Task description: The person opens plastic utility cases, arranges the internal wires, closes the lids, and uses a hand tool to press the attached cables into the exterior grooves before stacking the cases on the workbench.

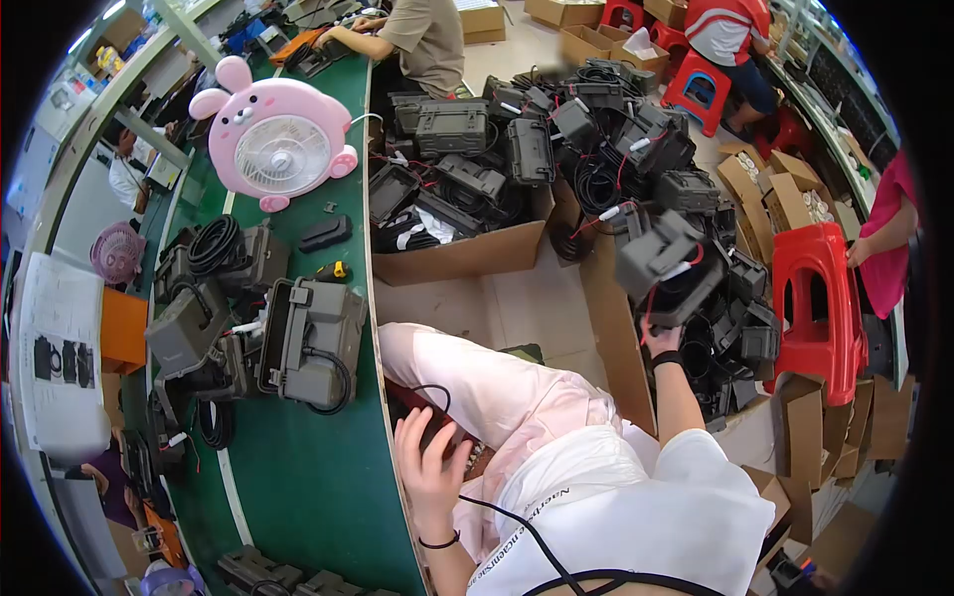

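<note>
My right hand [660, 338] is at the lower edge of a dark grey-green plastic case [668, 266] with a red wire and white connector, its fingers closed on it, over the heap of similar cases [740, 343] at the right. My left hand [429, 459] hangs empty beside the green table's edge, fingers spread. On the green table [298, 477] stand several cases, one of them lying with its lid side up [316, 343], with coiled black cables. A yellow and black tool [333, 270] and a dark handle-like part [325, 233] lie behind them.
A pink rabbit-shaped fan [280, 149] stands on the table. Cardboard boxes [467, 260] hold more cases ahead. Red stools [820, 308] stand at the right, where a person in pink [889, 233] touches one. Two other people sit farther back.
</note>
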Motion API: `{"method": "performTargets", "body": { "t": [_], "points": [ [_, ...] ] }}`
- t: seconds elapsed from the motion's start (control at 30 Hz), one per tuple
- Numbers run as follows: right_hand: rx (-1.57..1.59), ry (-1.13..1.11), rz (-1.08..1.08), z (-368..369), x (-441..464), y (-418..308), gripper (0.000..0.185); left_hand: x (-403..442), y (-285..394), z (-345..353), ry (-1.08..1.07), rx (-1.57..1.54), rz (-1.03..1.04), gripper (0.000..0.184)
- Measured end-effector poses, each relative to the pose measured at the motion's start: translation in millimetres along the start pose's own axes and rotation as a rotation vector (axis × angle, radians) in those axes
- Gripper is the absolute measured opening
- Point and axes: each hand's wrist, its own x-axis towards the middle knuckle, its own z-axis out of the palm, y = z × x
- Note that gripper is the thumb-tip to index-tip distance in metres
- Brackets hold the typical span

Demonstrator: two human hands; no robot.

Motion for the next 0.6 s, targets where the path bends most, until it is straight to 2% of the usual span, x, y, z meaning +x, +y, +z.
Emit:
{"method": "performTargets", "body": {
  "t": [0.03, 0.07, 0.13, 0.17, 0.2, 0.23, 0.3, 0.33, 0.37, 0.4, 0.47, 0.5, 0.57, 0.6],
  "points": [
    [-0.053, -0.084, -0.155, 11.9, -7.0, -10.2, 0.052, -2.8, -1.0, -2.7, 0.102, 0.018, 0.002, 0.026],
    [0.087, 0.084, -0.095, 26.1, -12.2, -22.7, 0.053, -13.4, -6.9, -4.7, 0.184, 0.025, 0.018, 0.022],
    [0.39, 0.445, -0.046, 146.6, -83.5, -60.4, 0.06, -24.2, -18.8, -4.3, 0.326, 0.031, 0.024, 0.018],
    [0.422, 0.284, 0.024, 106.5, -58.6, -64.0, 0.067, -27.2, -21.4, -7.2, 0.384, 0.033, 0.007, 0.018],
    [0.688, 0.238, 0.23, 99.0, -60.8, -71.8, 0.067, -34.4, -22.7, -12.3, 0.448, 0.054, -0.021, 0.018],
    [0.701, 0.165, 0.179, 91.7, -52.8, -68.9, 0.065, -33.4, -24.4, -16.6, 0.478, 0.067, -0.043, 0.018],
    [0.564, -0.533, 0.095, -34.0, 50.0, -53.7, 0.032, -33.7, -27.8, -29.9, 0.504, 0.14, -0.082, 0.019],
    [0.615, 0.12, 0.011, -15.1, 49.7, -59.7, 0.024, -34.4, -30.8, -36.4, 0.547, 0.142, -0.106, 0.02],
    [0.291, 0.255, -0.133, -81.1, 130.6, -62.2, 0.021, -34.5, -37.1, -44.0, 0.584, 0.134, -0.119, 0.02],
    [0.356, 0.48, -0.176, -51.1, 134.1, -61.3, 0.023, -34.6, -42.5, -50.0, 0.633, 0.16, -0.152, 0.02],
    [0.48, 0.436, -0.167, -13.0, 128.6, -54.1, 0.029, -36.3, -52.5, -58.6, 0.727, 0.186, -0.229, 0.018],
    [0.489, 0.557, -0.214, 46.3, 93.7, -47.0, 0.034, -37.2, -51.6, -62.5, 0.773, 0.193, -0.25, 0.018],
    [-0.014, 0.683, -0.263, 28.5, 149.5, -44.3, 0.032, -34.3, -60.2, -75.3, 0.823, 0.157, -0.359, 0.016],
    [-0.663, 0.58, -0.312, -0.9, 168.0, -29.1, 0.05, -30.8, -64.1, -84.1, 0.83, 0.178, -0.397, 0.016]
  ]
}}
